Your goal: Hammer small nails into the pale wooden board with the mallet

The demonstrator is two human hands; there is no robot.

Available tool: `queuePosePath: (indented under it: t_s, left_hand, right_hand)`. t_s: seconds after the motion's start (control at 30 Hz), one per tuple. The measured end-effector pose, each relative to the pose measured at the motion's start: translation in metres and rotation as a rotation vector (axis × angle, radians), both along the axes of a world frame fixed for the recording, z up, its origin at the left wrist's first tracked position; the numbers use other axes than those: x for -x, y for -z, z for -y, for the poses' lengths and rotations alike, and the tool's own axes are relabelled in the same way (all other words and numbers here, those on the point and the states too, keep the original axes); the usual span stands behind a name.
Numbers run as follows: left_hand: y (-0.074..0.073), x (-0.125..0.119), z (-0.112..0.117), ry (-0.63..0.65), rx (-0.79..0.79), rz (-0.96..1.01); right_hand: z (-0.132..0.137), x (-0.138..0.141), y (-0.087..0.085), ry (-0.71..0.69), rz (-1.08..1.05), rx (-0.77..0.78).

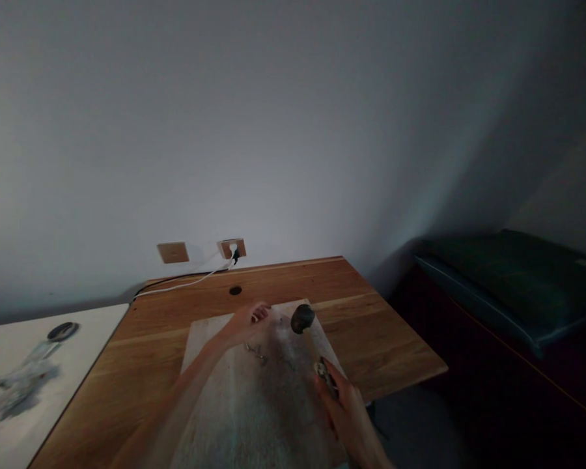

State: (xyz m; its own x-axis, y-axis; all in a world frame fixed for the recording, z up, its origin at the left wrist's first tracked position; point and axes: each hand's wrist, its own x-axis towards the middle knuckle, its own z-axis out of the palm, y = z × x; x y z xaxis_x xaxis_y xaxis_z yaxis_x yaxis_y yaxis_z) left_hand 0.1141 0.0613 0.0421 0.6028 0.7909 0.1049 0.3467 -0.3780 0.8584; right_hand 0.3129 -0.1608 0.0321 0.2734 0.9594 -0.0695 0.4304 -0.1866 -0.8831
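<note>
My left hand (248, 321) reaches forward over the far part of a pale mat (254, 397) on the wooden desk (371, 326). Its fingers are curled loosely and nothing shows in them. A dark rounded object (302, 318) lies on the mat just right of that hand. Small metal pieces (256, 352) lie on the mat below the left hand. At the mat's right edge, my right hand (344, 407) is closed on a small elongated object (325, 374) that I cannot name.
A white cable (185, 284) runs from a wall socket (232, 248) onto the desk, near a round cable hole (235, 290). A white table (34, 378) with blurred things stands at left. A dark cabinet (508, 306) stands at right.
</note>
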Motion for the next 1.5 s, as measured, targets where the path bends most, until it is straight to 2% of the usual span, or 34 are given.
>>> queuePosePath:
  t_s: [0.07,0.17,0.3,0.43,0.57,0.67,0.77,0.83,0.93,1.03,1.13,1.27,1.5]
  left_hand:
    - [-0.007,0.016,0.013,0.015,-0.104,-0.067]
    - [-0.009,0.040,0.035,0.113,-0.249,-0.301]
    - [-0.006,0.061,0.051,0.123,-0.306,-0.519]
    - [-0.003,0.066,0.055,0.142,-0.336,-0.567]
    - [-0.004,0.062,0.061,0.179,-0.430,-0.585]
    - [-0.006,0.058,0.065,0.186,-0.441,-0.641]
    - [-0.007,0.054,0.062,0.115,-0.406,-0.591]
    - [-0.005,0.046,0.054,0.032,-0.350,-0.450]
    - [0.001,0.026,0.038,-0.112,-0.235,-0.194]
    - [0.012,0.003,0.024,-0.214,-0.199,-0.082]
    - [0.023,-0.010,0.018,-0.204,-0.232,-0.069]
    - [0.034,-0.008,0.019,-0.201,-0.274,-0.073]
    - [0.039,-0.005,0.021,-0.176,-0.340,-0.148]
  right_hand:
    - [0.008,-0.005,0.009,0.011,-0.047,0.038]
    - [0.015,-0.009,0.018,0.027,-0.084,0.045]
    - [0.018,-0.009,0.022,0.022,-0.099,0.102]
    - [0.018,-0.009,0.027,0.005,-0.115,0.113]
    - [0.018,-0.009,0.028,0.020,-0.119,0.104]
    - [0.018,-0.009,0.026,0.022,-0.116,0.093]
    - [0.017,-0.008,0.026,0.034,-0.111,0.080]
    - [0.017,-0.008,0.028,0.042,-0.107,0.086]
    - [0.018,-0.007,0.030,0.050,-0.111,0.098]
    - [0.018,-0.007,0.029,0.040,-0.113,0.082]
    - [0.018,-0.007,0.026,0.025,-0.095,0.077]
    - [0.018,-0.008,0.027,0.036,-0.118,0.078]
    - [0.017,-0.006,0.028,0.052,-0.121,0.108]
